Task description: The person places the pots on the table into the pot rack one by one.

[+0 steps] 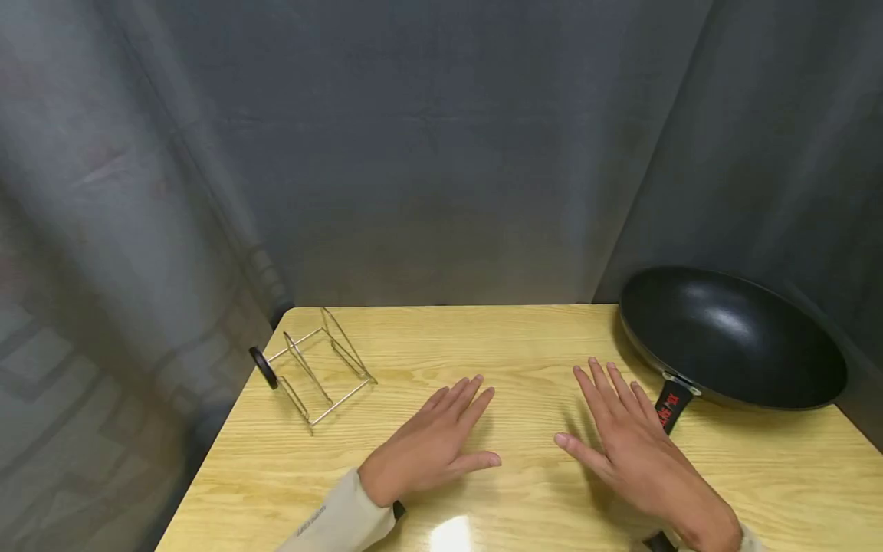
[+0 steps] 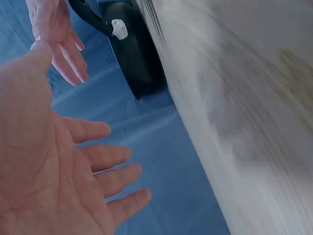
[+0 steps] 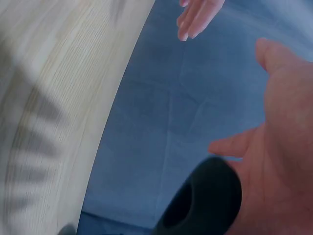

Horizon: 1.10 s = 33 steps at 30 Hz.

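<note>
Both hands hover over the wooden table with fingers straight and spread, holding nothing. The left hand (image 1: 434,441) is left of centre, palm down; its palm and fingers (image 2: 105,156) show in the left wrist view. To its upper left stands a wire rack (image 1: 324,376) with upright metal loops and a black round end. My right hand (image 1: 631,448) is beside the handle (image 1: 672,406) of a large black wok (image 1: 731,337), overlapping part of it in the head view. In the right wrist view the handle's dark end (image 3: 210,196) appears in front of the palm.
The light wood table (image 1: 524,337) has its far edge against a grey curtain (image 1: 441,153), which also hangs along the left and right sides. The wok sits at the table's right, its rim reaching past the far edge in the head view.
</note>
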Available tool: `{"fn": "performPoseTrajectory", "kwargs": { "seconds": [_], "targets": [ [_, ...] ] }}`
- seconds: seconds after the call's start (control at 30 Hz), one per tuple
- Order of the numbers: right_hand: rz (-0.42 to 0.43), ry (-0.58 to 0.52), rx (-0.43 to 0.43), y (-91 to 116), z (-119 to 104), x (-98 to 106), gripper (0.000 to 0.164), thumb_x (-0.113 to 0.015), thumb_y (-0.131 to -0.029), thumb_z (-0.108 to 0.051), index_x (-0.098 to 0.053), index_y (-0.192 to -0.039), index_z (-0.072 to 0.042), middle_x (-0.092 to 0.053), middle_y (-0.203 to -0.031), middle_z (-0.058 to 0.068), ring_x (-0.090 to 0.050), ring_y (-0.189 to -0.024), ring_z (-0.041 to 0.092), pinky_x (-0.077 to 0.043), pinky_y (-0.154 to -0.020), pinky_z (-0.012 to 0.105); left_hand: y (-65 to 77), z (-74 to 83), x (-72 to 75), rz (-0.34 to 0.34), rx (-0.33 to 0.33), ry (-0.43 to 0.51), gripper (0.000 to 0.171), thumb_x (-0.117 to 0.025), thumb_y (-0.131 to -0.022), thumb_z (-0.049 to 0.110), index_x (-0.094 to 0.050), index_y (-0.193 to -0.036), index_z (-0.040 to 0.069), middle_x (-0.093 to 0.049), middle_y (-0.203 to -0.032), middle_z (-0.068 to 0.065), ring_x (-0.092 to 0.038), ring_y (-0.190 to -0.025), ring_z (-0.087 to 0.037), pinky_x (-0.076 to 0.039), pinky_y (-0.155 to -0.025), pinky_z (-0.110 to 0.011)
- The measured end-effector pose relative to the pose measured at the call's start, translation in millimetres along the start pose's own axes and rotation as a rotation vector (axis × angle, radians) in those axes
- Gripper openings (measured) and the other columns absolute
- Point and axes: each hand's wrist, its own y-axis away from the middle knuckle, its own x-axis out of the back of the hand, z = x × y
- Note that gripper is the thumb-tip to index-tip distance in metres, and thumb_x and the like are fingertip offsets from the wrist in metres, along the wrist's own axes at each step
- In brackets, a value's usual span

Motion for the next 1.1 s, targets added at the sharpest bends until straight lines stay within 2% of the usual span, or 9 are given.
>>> {"fn": "performPoseTrajectory", "kwargs": {
  "seconds": [0.13, 0.4, 0.5, 0.6, 0.73, 0.87, 1.0, 1.1],
  "targets": [
    [0.003, -0.018, -0.062, 4.5, 6.1, 3.3, 0.09, -0.059, -0.102, -0.052, -0.015, -0.164, -0.003, -0.01, -0.167, 0.026, -0.002, -0.154, 0.044, 0.004, -0.121, 0.062, -16.6, 7.0, -3.4, -0.06, -0.032, 0.059, 0.085, -0.027, -0.104, 0.068, -0.016, -0.165, 0.011, -0.02, -0.166, -0.021, -0.021, -0.153, -0.032, -0.024, -0.122, -0.051],
    [0.001, -0.018, -0.183, 13.0, 19.5, 9.1, 0.091, -0.055, -0.104, -0.053, -0.012, -0.162, 0.002, -0.003, -0.165, 0.033, 0.005, -0.151, 0.051, 0.007, -0.116, 0.07, -55.2, 24.7, -18.2, -0.094, -0.111, 0.141, 0.083, -0.027, -0.105, 0.066, -0.022, -0.163, 0.006, -0.029, -0.163, -0.022, -0.029, -0.15, -0.027, -0.029, -0.121, -0.04],
    [-0.006, -0.021, -0.237, 14.2, 22.7, 11.3, 0.094, -0.052, -0.104, -0.056, -0.01, -0.161, 0.005, -0.005, -0.162, 0.038, 0.001, -0.149, 0.057, 0.007, -0.115, 0.073, -64.2, 28.5, -24.2, -0.109, -0.118, 0.198, 0.082, -0.027, -0.106, 0.064, -0.022, -0.163, 0.005, -0.03, -0.163, -0.019, -0.03, -0.149, -0.023, -0.03, -0.12, -0.036],
    [0.006, -0.034, -0.289, 16.7, 26.9, 13.3, 0.094, -0.051, -0.104, -0.056, -0.011, -0.16, 0.008, -0.009, -0.159, 0.042, -0.006, -0.145, 0.062, -0.002, -0.112, 0.078, -71.9, 32.3, -28.0, -0.149, -0.115, 0.264, 0.081, -0.026, -0.106, 0.063, -0.021, -0.163, 0.006, -0.028, -0.165, -0.012, -0.031, -0.148, -0.019, -0.031, -0.119, -0.034],
    [0.078, -0.054, -0.31, 23.2, 36.2, 15.5, 0.09, -0.055, -0.105, -0.048, -0.016, -0.156, 0.014, -0.012, -0.156, 0.046, -0.012, -0.142, 0.066, -0.014, -0.107, 0.081, -83.5, 37.0, -30.4, -0.223, -0.088, 0.351, 0.079, -0.027, -0.106, 0.063, -0.021, -0.164, 0.01, -0.034, -0.162, -0.005, -0.04, -0.143, -0.013, -0.036, -0.115, -0.028],
    [0.15, -0.134, -0.349, 32.5, 46.0, 19.3, 0.088, -0.056, -0.106, -0.042, -0.011, -0.156, 0.016, -0.009, -0.155, 0.047, -0.014, -0.141, 0.066, -0.014, -0.107, 0.081, -95.5, 42.0, -33.3, -0.29, -0.028, 0.479, 0.072, -0.027, -0.108, 0.061, -0.028, -0.162, 0.015, -0.05, -0.151, 0.002, -0.051, -0.133, -0.009, -0.042, -0.109, -0.027],
    [0.089, -0.204, -0.473, 37.7, 56.1, 26.8, 0.091, -0.046, -0.108, -0.047, 0.002, -0.156, 0.014, -0.017, -0.149, 0.052, -0.031, -0.128, 0.071, -0.031, -0.097, 0.08, -104.9, 45.6, -37.1, -0.31, 0.038, 0.62, 0.066, -0.029, -0.109, 0.057, -0.034, -0.16, 0.015, -0.06, -0.141, 0.004, -0.057, -0.125, -0.008, -0.046, -0.103, -0.026],
    [0.012, -0.202, -0.554, 39.9, 63.7, 30.4, 0.093, -0.039, -0.108, -0.053, 0.006, -0.155, 0.014, -0.026, -0.141, 0.055, -0.046, -0.115, 0.07, -0.042, -0.084, 0.077, -110.7, 47.8, -40.1, -0.296, 0.077, 0.67, 0.065, -0.031, -0.109, 0.057, -0.035, -0.159, 0.016, -0.064, -0.133, 0.004, -0.061, -0.116, -0.006, -0.049, -0.099, -0.026]
  ]
}}
